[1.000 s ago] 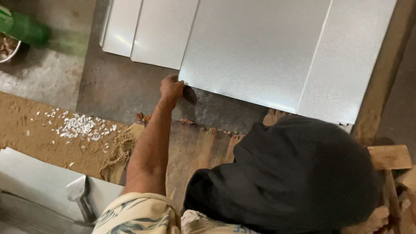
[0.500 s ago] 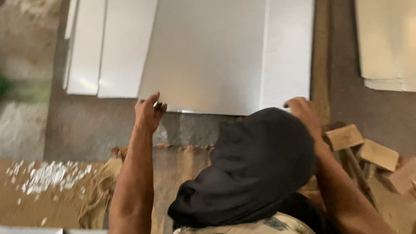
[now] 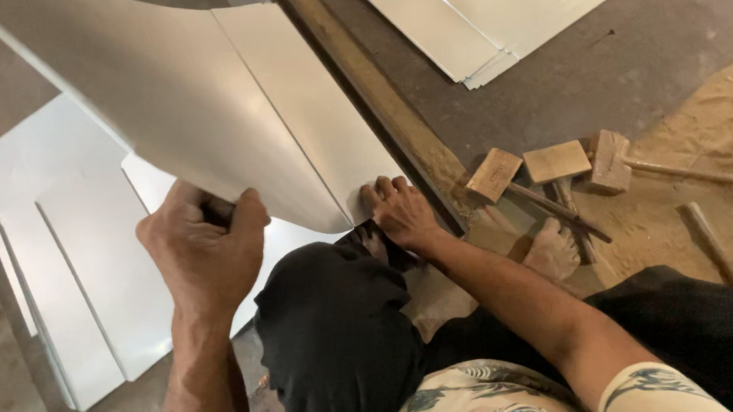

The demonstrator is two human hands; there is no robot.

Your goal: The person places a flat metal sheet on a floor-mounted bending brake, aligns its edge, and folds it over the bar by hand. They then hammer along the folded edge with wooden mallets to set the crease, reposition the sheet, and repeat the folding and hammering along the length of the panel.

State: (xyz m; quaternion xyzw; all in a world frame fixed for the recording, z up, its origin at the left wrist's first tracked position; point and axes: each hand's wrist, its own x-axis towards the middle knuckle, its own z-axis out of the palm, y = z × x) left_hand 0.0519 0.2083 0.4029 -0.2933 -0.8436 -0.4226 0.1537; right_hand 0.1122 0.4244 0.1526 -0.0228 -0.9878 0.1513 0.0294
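Note:
My left hand (image 3: 204, 249) is closed on the near edge of a large pale metal sheet (image 3: 202, 106), which is lifted and curved up off the floor. The fingers of my right hand (image 3: 400, 212) press on the sheet's lower right corner, next to a long wooden beam (image 3: 376, 101). My knee in black cloth (image 3: 333, 339) sits between my two arms and hides the floor under the sheet's edge. A bare foot (image 3: 553, 248) shows just right of my right forearm.
More pale metal sheets (image 3: 67, 282) lie flat on the floor at the left, and another stack (image 3: 499, 4) lies at the top right. Three wooden mallets (image 3: 555, 165) rest right of the beam. Sandy ground (image 3: 710, 144) with a wooden stick fills the right side.
The view has swung right. The big sheet, flat on the floor before, is now lifted and bent upward. My left hand has closed on its edge and my right hand has come onto its corner.

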